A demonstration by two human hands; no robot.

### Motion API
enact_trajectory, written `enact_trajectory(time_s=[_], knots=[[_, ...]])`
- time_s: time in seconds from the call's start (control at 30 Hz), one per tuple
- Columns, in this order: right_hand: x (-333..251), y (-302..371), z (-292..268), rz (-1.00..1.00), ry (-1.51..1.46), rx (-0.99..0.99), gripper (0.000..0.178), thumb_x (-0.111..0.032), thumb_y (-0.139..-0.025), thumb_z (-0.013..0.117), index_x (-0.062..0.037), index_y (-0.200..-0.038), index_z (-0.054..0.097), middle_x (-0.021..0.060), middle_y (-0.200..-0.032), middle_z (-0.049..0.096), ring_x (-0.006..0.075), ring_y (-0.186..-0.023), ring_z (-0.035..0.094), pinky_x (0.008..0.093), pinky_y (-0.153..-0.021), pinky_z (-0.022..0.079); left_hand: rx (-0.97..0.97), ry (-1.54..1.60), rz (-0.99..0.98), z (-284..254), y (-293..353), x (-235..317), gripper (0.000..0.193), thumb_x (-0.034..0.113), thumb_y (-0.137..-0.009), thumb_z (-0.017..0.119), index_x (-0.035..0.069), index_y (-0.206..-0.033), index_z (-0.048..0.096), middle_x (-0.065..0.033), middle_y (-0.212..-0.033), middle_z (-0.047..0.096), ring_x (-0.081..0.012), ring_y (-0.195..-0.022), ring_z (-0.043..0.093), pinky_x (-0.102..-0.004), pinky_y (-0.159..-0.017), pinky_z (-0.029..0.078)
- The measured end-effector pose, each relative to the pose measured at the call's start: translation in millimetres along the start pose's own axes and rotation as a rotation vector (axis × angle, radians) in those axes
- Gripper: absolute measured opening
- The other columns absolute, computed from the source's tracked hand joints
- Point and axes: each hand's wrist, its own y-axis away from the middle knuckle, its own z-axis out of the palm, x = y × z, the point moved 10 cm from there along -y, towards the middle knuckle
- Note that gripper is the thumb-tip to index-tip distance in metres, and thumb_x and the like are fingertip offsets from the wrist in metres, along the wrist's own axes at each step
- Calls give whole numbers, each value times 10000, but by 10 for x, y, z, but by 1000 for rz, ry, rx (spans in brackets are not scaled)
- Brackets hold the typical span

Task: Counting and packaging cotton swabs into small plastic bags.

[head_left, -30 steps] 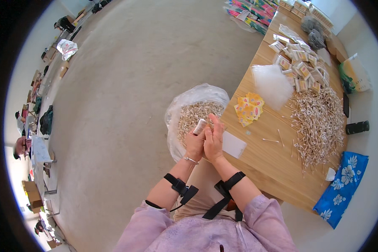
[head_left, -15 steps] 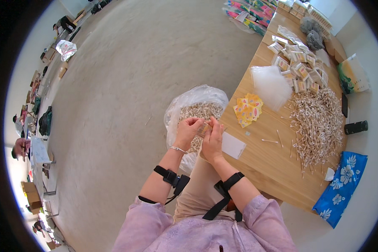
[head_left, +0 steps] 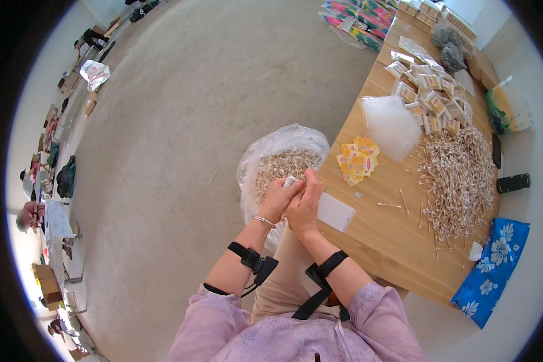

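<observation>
Centrally, brings both bare hands together in front of a clear plastic bag (head_left: 247, 158) full of loose cotton swabs (head_left: 286, 161). Holds a small bundle of white-tipped swabs (head_left: 289, 181) in the left hand (head_left: 277, 200), curling fingers closely around it and leaving little more than the tips on show at the top of the fist. Rests the right hand (head_left: 304, 205) against the left, bending its fingers partway and pointing them toward the top of the frame; cannot tell about anything held or pinched there. Wears a silver bracelet (head_left: 264, 221) on the left wrist and a pale purple top (head_left: 295, 335). Sits beside a wooden table (head_left: 374, 253), spanning the right half of the frame. Offers there, from near the hands outward, a white card (head_left: 336, 212), a cluster of yellow cards (head_left: 357, 161), clear plastic sleeves (head_left: 392, 125), and a big swab heap (head_left: 458, 181) toward the right edge. Includes also filled packets (head_left: 431, 99) at upper right, plus a blue floral pouch (head_left: 492, 271) at lower right.
</observation>
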Motion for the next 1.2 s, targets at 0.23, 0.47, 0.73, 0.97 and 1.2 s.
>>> enact_trajectory(time_s=[0.23, 0.47, 0.73, 0.97, 1.2], knots=[[-92, 42, 72, 23, 31, -1, 513, 43, -821, 442, 19, -1324, 342, 265, -1441, 289, 444, -1377, 205, 510, -1135, 127, -122, 28, 2, -78, -106, -4, 203, 207, -880, 676, 15, -933, 639, -8, -824, 649, -58, -682, 573, -210, -576, 475], [-170, 42, 150, -22, 22, -24, 609, -3, -798, 470, 19, -1371, 264, 249, -1513, 135, 414, -1426, 34, 543, -1130, -9, -103, 29, 50, -75, -139, 144, 130, 173, -865, 686, 47, -874, 657, 32, -770, 620, -34, -658, 517, -199, -546, 424], [-409, 5, 251, -105, -35, -39, 604, -57, -836, 491, 12, -1385, 249, 255, -1515, 124, 429, -1419, 45, 559, -1122, 18, 70, -35, 256, -485, -124, 403, 152, 178, -865, 692, 33, -895, 660, 15, -810, 643, -40, -676, 539, -216, -572, 459], [-78, -167, -16, 175, -267, 29, 624, -426, -990, 353, 64, -1370, 287, 271, -1470, 232, 377, -1406, 154, 426, -1146, 125, 182, -35, 448, -537, 531, 1094, 264, 306, -889, 663, 44, -871, 639, 7, -779, 627, -85, -689, 582, -248, -643, 506], [-331, -51, -339, 326, -599, -327, 844, -641, -943, 197, 67, -1397, 264, 242, -1429, 340, 296, -1361, 300, 358, -1129, 206, 81, 237, 441, 257, 877, 664, 241, 280, -915, 634, 60, -996, 582, 17, -890, 598, -49, -778, 542, -218, -666, 480]])
